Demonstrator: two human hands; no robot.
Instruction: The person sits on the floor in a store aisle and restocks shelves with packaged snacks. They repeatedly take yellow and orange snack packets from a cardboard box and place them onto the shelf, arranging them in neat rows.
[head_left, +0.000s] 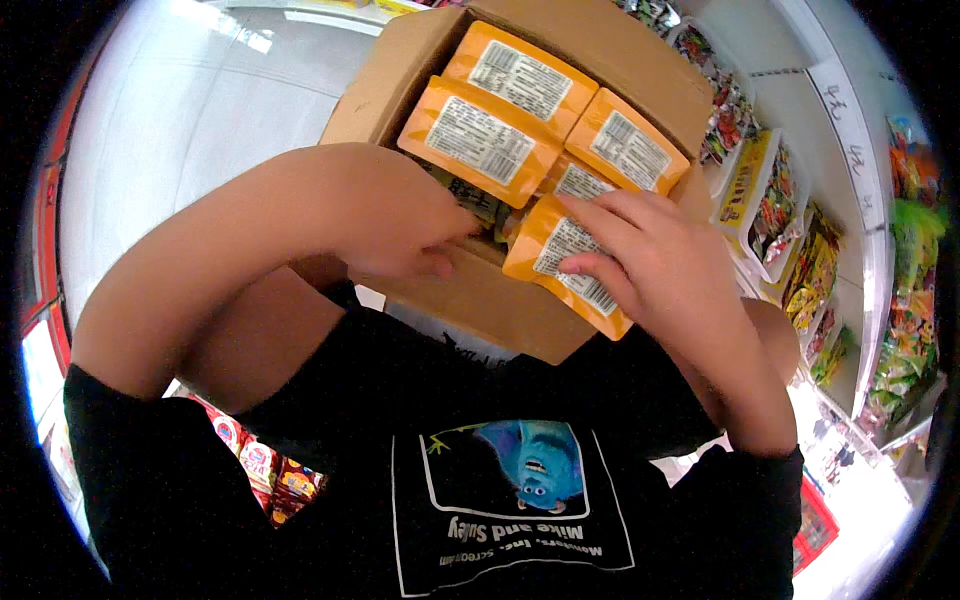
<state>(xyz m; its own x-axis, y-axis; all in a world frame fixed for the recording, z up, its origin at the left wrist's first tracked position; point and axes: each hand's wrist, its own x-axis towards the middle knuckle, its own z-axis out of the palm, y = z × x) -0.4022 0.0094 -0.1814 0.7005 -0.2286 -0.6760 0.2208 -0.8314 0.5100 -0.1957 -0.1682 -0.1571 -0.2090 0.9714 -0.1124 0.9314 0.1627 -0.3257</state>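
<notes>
An open cardboard box (367, 97) stands before me, holding several orange packets with white printed labels. My right hand (645, 247) grips one orange packet (536, 244) at the box's near right side, thumb and fingers over its label. That packet is tilted and partly overhangs the near flap (442, 289). My left hand (397, 214) is at the near left edge, slightly blurred, with thumb and finger apart and nothing visible between them. Just beyond it lies another orange packet (480, 142). Dark packaging (474, 196) shows in the gap beside my left fingertips.
To the right, shelves carry plastic bins (772, 202) of wrapped snacks, with a white price strip (847, 150) along an edge. Pale floor tiles (202, 105) lie to the left. Red snack packs (259, 457) sit low at left, beneath my arm.
</notes>
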